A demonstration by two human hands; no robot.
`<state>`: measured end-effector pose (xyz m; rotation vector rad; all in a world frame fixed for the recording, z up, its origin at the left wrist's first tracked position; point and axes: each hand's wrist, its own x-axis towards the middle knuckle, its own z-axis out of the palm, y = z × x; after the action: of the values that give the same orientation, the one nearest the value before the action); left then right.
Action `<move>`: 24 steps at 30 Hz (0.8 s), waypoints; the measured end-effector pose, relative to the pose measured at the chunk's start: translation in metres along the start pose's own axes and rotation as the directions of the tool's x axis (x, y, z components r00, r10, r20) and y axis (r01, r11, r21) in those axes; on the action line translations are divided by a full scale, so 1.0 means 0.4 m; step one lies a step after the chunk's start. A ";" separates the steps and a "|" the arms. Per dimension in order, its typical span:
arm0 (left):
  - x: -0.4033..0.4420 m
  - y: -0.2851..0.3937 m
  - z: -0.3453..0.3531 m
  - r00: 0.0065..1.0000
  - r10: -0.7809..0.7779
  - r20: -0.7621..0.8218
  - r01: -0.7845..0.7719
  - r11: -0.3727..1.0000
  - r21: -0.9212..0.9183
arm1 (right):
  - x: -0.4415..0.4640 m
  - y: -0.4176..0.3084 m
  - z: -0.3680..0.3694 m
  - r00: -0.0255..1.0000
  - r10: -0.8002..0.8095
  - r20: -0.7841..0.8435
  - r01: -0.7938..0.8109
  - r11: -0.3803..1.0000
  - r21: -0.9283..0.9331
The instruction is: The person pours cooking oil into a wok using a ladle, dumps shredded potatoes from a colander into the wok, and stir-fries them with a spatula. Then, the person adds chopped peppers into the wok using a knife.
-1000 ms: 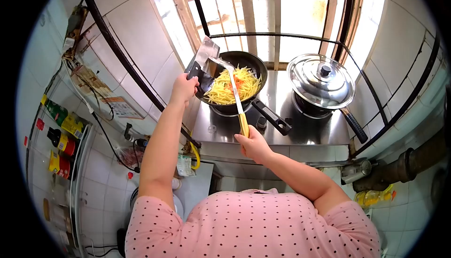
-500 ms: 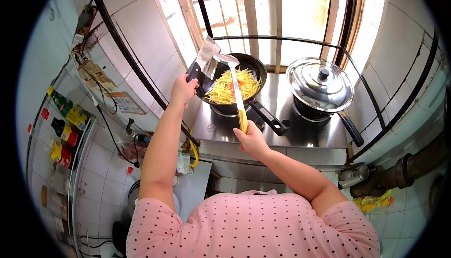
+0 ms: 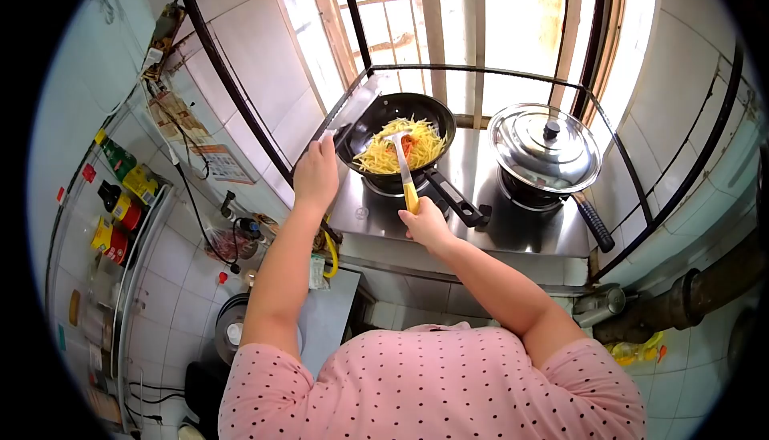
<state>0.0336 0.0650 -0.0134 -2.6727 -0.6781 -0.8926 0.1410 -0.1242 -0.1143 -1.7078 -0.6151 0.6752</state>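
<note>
My left hand [image 3: 316,174] is closed round the black handle of a cleaver [image 3: 356,107], whose wide blade is tilted up beside the left rim of a black wok [image 3: 383,112]. The blade is smeared by motion. My right hand [image 3: 427,222] grips the yellow handle of a metal spatula [image 3: 403,166]; its head rests in the food inside the wok. Pale yellow shreds [image 3: 376,154], like cut potato, fill the wok's bottom, with some orange-red pieces [image 3: 409,148] in the middle. The wok's black handle points toward the lower right, close to my right hand.
A lidded pan [image 3: 545,145] stands on the right burner of the steel stove [image 3: 460,192], its handle [image 3: 593,222] sticking out front right. A black metal rail [image 3: 481,68] runs round the back. Bottles [image 3: 118,156] stand on a left wall rack.
The spatula has moved from above the wok's back rim down into the shreds. My left hand has turned, and the cleaver is tilted farther outward. Orange-red pieces show more plainly.
</note>
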 end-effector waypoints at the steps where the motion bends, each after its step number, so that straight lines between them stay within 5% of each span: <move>1: -0.014 0.000 0.003 1.000 0.008 -0.027 -0.008 1.000 -0.011 | 0.002 -0.005 -0.001 1.000 0.017 0.012 -0.017 1.000 0.006; 8: -0.129 0.026 -0.005 0.971 -0.194 -0.136 0.126 0.910 -0.394 | 0.013 -0.024 -0.022 0.981 0.061 0.183 -0.158 0.798 0.581; 11: -0.167 0.061 -0.060 0.795 -0.433 0.425 0.542 0.193 -0.818 | -0.002 0.001 -0.032 0.985 0.060 0.160 -0.156 0.707 0.690; 15: -0.256 0.094 -0.117 0.738 -0.355 0.574 0.473 -0.335 -0.815 | -0.098 0.036 -0.066 0.991 0.072 0.110 -0.129 0.689 0.714; 19: -0.362 0.130 -0.188 0.710 -0.283 0.645 0.456 -0.513 -0.727 | -0.229 0.113 -0.105 0.995 0.030 0.093 -0.086 0.724 0.684; 24: -0.516 0.144 -0.225 0.756 -0.116 0.644 0.504 -0.525 -0.686 | -0.436 0.200 -0.153 0.996 0.002 -0.085 0.053 0.772 0.633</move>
<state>-0.1285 -0.0899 -0.0745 -4.2328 -1.5268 -2.2590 0.0674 -0.3062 -0.1592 -1.0758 -0.2929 0.6909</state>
